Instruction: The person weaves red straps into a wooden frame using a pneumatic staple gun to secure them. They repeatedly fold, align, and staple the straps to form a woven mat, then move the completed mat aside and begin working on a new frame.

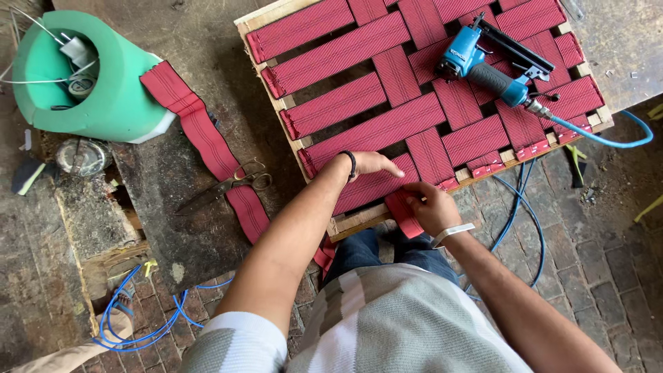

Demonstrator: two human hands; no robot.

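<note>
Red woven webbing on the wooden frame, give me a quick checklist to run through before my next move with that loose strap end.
1. Loose end of the red ribbed webbing strap gripped: ok, the right hand pinches it at the near edge of the pale wooden frame.
2. Weave held down: ok, the left hand lies flat on the straps beside it.
3. Blue pneumatic staple gun within reach: ok, it lies on the webbing at the far side, in neither hand.
4. Blue air hose attached: ok, it runs from the gun's handle.
5. Metal scissors at hand: ok, they lie on the spare strip to the left.
6. Strap tension: cannot tell.
</note>
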